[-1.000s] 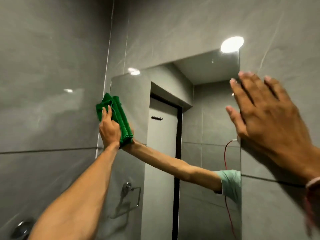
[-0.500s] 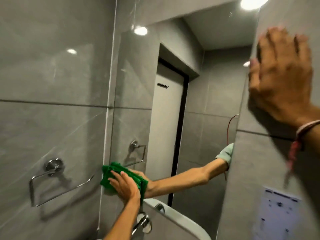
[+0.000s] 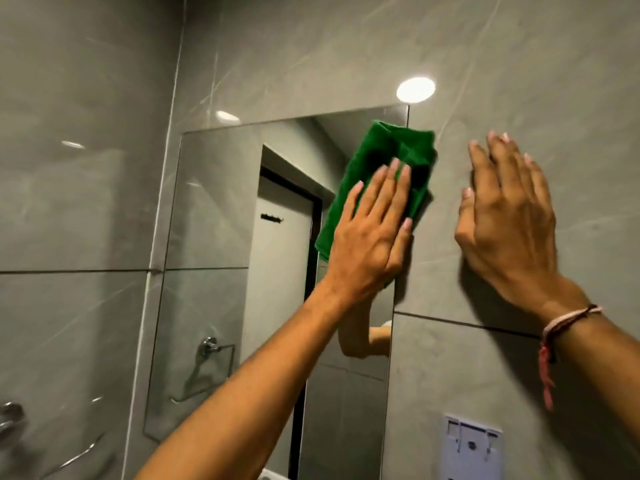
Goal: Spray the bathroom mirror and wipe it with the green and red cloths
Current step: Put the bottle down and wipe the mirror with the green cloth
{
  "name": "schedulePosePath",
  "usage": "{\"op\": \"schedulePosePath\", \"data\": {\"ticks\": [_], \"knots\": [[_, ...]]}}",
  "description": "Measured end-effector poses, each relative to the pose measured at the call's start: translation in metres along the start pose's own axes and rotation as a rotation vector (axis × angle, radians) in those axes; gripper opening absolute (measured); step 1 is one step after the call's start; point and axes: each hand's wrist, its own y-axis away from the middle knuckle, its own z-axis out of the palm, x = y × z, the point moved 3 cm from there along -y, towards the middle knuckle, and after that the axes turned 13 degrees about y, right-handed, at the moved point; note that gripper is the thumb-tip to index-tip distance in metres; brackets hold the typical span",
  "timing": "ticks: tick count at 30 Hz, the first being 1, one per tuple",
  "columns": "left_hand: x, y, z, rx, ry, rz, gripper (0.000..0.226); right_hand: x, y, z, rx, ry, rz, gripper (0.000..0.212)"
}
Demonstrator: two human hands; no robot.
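Note:
The tall frameless mirror [image 3: 214,265] hangs on the grey tiled wall. A folded green cloth [image 3: 384,157] lies flat against its upper right corner, its right edge overlapping onto the tile. My left hand [image 3: 370,237] presses the cloth against the glass with fingers spread flat. My right hand [image 3: 505,216] rests flat and empty on the wall tile just right of the mirror, a string band on its wrist. No red cloth and no spray bottle are in view.
A chrome towel ring [image 3: 10,420] is fixed to the left wall at the lower left, and shows again as a reflection in the mirror. A white plastic wall bracket [image 3: 472,445] sits on the tile at the lower right. The mirror reflects a pale door.
My left hand has carried the green cloth from the mirror's left edge, down to the bottom, then up to the top right corner. My right hand stays on the wall.

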Motion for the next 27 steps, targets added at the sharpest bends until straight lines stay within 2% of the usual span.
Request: {"op": "schedulePosePath", "data": {"ticks": [2,4,6,8,11,13,16,18,21,25,27], "knots": [[-0.01,0.051,-0.004,-0.034,-0.046,0.011,0.061,-0.01,0.009,-0.002,-0.008,-0.018,-0.034,0.059],[-0.035,0.111,-0.018,0.004,-0.083,-0.136,0.062,-0.021,0.026,0.0,-0.034,-0.024,-0.095,0.06],[-0.062,0.176,-0.033,0.084,-0.131,-0.373,0.064,-0.032,0.045,0.002,-0.048,-0.028,-0.162,0.058],[-0.077,0.253,-0.042,0.217,-0.102,-0.712,0.064,-0.038,0.069,0.002,-0.084,-0.026,-0.195,0.057],[-0.055,0.354,-0.036,0.413,-0.013,-1.203,0.066,-0.039,0.1,0.0,-0.152,-0.007,-0.219,0.059],[-0.007,0.387,-0.015,0.413,0.028,-1.298,0.066,-0.035,0.118,-0.002,-0.205,0.013,-0.231,0.061],[0.074,0.378,0.024,0.309,0.051,-1.209,0.065,-0.024,0.136,-0.009,-0.238,0.03,-0.256,0.063],[0.104,0.347,0.041,0.277,0.052,-1.115,0.064,-0.015,0.142,-0.017,-0.225,0.031,-0.272,0.06],[0.105,0.27,0.046,0.2,0.079,-0.884,0.061,0.008,0.138,-0.03,-0.16,0.052,-0.285,0.057],[0.074,0.11,0.029,0.156,0.072,-0.497,0.06,0.026,0.112,-0.045,-0.084,0.028,-0.252,0.054],[0.063,0.03,0.02,0.121,0.122,-0.318,0.061,0.029,0.097,-0.048,-0.068,-0.065,-0.179,0.054]]}}
